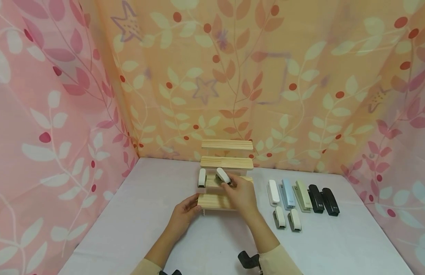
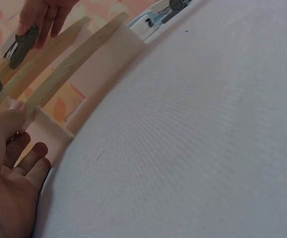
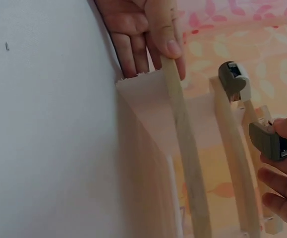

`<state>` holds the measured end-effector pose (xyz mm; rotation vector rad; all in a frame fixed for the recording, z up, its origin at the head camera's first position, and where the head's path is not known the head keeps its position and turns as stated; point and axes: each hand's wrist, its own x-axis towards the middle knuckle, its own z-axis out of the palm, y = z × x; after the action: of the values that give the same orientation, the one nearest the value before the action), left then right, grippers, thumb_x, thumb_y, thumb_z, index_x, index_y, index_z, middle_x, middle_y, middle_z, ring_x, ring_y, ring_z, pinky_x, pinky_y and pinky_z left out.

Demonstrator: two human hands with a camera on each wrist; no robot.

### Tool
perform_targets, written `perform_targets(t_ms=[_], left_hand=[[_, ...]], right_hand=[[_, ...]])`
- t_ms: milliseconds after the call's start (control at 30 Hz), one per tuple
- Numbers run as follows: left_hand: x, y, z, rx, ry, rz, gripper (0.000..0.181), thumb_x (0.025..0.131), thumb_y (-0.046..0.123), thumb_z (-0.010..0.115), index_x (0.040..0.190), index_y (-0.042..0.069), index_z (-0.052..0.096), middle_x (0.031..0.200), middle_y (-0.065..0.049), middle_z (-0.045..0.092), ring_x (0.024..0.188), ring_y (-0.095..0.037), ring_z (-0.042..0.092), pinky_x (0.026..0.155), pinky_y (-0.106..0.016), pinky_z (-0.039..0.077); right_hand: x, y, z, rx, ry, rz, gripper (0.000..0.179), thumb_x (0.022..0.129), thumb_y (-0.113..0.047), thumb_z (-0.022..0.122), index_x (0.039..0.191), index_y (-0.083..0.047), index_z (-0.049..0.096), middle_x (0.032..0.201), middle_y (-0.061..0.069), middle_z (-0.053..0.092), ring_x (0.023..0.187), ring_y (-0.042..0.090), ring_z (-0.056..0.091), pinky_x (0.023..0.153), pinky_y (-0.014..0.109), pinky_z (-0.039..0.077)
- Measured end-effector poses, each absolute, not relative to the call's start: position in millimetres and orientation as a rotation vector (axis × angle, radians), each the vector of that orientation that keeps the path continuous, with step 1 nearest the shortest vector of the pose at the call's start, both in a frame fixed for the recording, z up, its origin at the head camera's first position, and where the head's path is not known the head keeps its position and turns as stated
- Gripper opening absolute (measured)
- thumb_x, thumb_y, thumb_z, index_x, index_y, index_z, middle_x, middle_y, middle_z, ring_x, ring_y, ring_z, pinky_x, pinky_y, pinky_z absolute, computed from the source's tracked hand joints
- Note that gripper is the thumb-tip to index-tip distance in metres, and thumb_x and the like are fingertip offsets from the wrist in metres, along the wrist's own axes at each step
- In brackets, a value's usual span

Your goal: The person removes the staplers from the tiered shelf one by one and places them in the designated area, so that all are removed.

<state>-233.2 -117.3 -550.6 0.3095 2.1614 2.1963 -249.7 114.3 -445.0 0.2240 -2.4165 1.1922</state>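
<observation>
Two hands at a stepped wooden rack (image 1: 227,162): left hand (image 1: 185,212) rests on its lowest step's left end, fingers straight and together. One white stapler (image 1: 202,178) stands on the second step; right hand (image 1: 241,194) pinches a second white stapler (image 1: 223,176) just above that step. Seven staplers (image 1: 301,200) lie on the table (image 1: 353,240) to the right.

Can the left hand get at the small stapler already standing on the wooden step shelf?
Probably yes. The left hand rests on the lowest step of the wooden step shelf, just below the standing small stapler; nothing lies between. The right hand holds another stapler beside it.
</observation>
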Motion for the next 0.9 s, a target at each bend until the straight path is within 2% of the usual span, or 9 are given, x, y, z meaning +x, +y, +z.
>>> perform_targets(t_ms=[267, 500, 700, 900], left_hand=[[-233, -117, -550, 0.316, 2.175, 2.193, 0.056, 0.096, 0.016, 0.073, 0.148, 0.005, 0.053, 0.145, -0.014, 0.059, 0.133, -0.029, 0.057, 0.101, -0.020, 0.053], [-233, -117, -552, 0.338, 2.212, 2.166, 0.058, 0.096, 0.020, 0.074, 0.148, 0.004, 0.052, 0.146, -0.016, 0.058, 0.133, -0.030, 0.057, 0.102, -0.020, 0.053], [-234, -119, -553, 0.335, 2.245, 2.161, 0.059, 0.095, 0.024, 0.075, 0.147, 0.006, 0.054, 0.144, -0.013, 0.060, 0.132, -0.028, 0.059, 0.101, -0.021, 0.053], [-235, -118, -553, 0.330, 2.193, 2.194, 0.058, 0.094, 0.019, 0.076, 0.146, 0.006, 0.055, 0.142, -0.013, 0.062, 0.130, -0.028, 0.060, 0.101, -0.021, 0.053]], right_hand=[[-236, 133, -427, 0.268, -2.369, 1.143, 0.037, 0.083, -0.022, 0.087, 0.118, -0.013, 0.078, 0.108, 0.005, 0.079, 0.105, 0.026, 0.074, 0.089, 0.049, 0.060], [-215, 154, -411, 0.310, -2.337, 1.089, 0.042, 0.085, -0.020, 0.087, 0.123, -0.007, 0.075, 0.112, 0.010, 0.077, 0.107, 0.029, 0.074, 0.091, 0.052, 0.060], [-207, 171, -408, 0.320, -2.341, 1.040, 0.044, 0.086, -0.021, 0.085, 0.126, -0.007, 0.073, 0.115, 0.010, 0.077, 0.107, 0.029, 0.073, 0.090, 0.053, 0.060], [-195, 193, -408, 0.292, -2.337, 1.023, 0.046, 0.086, -0.021, 0.086, 0.128, -0.009, 0.072, 0.117, 0.010, 0.076, 0.109, 0.029, 0.072, 0.092, 0.056, 0.059]])
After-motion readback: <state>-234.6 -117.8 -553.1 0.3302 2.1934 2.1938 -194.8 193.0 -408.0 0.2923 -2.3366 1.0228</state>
